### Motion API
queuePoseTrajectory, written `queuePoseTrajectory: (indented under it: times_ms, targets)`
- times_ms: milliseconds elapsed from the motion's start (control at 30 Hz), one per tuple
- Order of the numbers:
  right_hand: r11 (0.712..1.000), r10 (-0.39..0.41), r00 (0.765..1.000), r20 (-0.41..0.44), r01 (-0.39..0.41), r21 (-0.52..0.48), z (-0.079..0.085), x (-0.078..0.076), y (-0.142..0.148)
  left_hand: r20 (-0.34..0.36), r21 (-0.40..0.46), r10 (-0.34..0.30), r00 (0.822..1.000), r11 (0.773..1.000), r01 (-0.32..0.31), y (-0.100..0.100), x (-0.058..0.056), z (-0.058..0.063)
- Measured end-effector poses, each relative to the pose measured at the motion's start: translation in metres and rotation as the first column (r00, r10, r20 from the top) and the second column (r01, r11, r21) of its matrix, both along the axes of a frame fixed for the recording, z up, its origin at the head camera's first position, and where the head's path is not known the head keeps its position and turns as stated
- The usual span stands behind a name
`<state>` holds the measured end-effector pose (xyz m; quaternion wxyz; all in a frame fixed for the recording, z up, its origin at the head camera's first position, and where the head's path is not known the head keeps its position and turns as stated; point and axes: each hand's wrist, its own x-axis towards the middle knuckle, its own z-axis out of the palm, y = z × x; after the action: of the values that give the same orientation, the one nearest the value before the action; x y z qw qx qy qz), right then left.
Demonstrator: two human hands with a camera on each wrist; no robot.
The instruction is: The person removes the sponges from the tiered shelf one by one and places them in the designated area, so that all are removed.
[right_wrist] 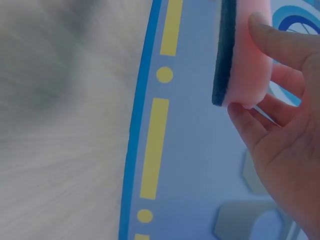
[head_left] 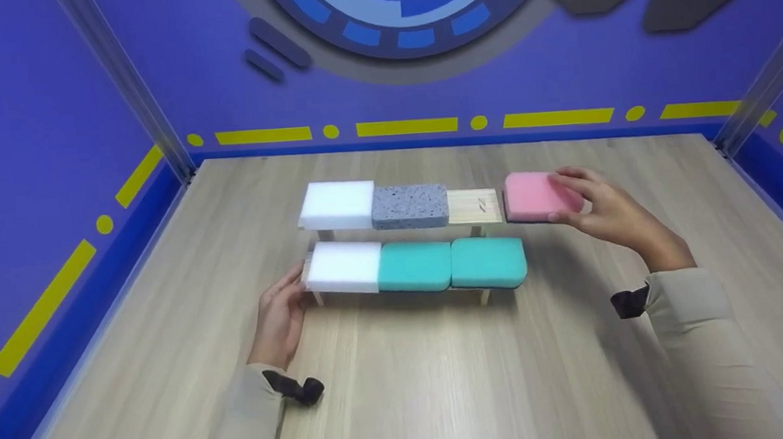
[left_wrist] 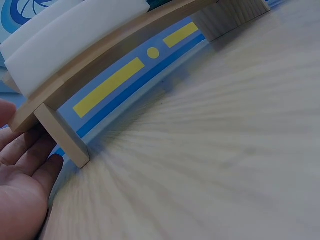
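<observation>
My right hand [head_left: 615, 214] pinches a pink sponge [head_left: 533, 196] by its right side, just off the right end of the back wooden stand [head_left: 466, 207]. The right wrist view shows a dark green scouring pad [right_wrist: 224, 55] on that sponge. At the left end of the front wooden stand [left_wrist: 95, 62], my left hand [head_left: 281, 320] grips the board, thumb above and fingers underneath. A white sponge [head_left: 343, 267] and two teal sponges [head_left: 414, 266] line the front stand. On the back one sit a white sponge [head_left: 338, 202] and a grey speckled sponge [head_left: 410, 204], with bare wood at its right.
Both stands rest on a wood-grain table [head_left: 403, 384] on short legs. Behind it rises a blue panel [head_left: 411, 101] with yellow dashes, and similar panels flank both sides. Black straps [head_left: 293, 386] hang at the sleeve cuffs.
</observation>
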<state>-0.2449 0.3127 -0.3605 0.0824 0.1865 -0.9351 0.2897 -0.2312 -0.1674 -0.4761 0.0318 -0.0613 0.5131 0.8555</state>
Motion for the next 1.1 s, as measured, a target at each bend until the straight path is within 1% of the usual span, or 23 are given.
queuePoseTrajectory:
  times_ms: [67,233,500,633,767,833,967,1100]
  targets:
    - [1.0,-0.007,1.0,-0.004,0.007,0.005,-0.003,0.0,0.003,0.004,-0.002,0.005,1.0,1.0,-0.005,-0.001,0.0,-0.001]
    - [1.0,-0.017,1.0,0.002,0.017,0.017,-0.01,-0.001,0.011,-0.013,-0.017,0.003,1.0,1.0,-0.003,-0.001,-0.001,-0.001]
    - [0.999,-0.028,0.999,0.034,0.027,0.028,-0.03,-0.001,0.021,-0.021,-0.008,-0.005,1.0,1.0,0.005,-0.001,0.0,-0.003]
    - [0.998,-0.051,0.995,0.082,0.048,0.036,-0.038,-0.002,0.024,-0.03,0.004,-0.002,1.0,1.0,0.002,-0.001,0.0,-0.003]
    - [0.997,-0.077,0.984,0.158,0.072,0.039,-0.048,-0.003,0.024,-0.029,0.008,0.005,1.0,1.0,-0.005,-0.002,0.0,-0.003]
    - [0.997,-0.08,0.981,0.175,0.075,0.035,-0.052,-0.004,0.024,-0.027,0.008,0.008,1.0,1.0,-0.007,-0.001,0.0,-0.003]
    - [0.998,-0.068,0.984,0.164,0.065,0.021,-0.06,-0.006,0.024,-0.03,0.008,0.003,1.0,1.0,-0.003,-0.001,0.0,-0.003]
    - [0.998,-0.06,0.986,0.155,0.059,0.013,-0.065,-0.008,0.023,-0.028,-0.015,-0.01,1.0,1.0,0.009,-0.001,0.0,-0.002]
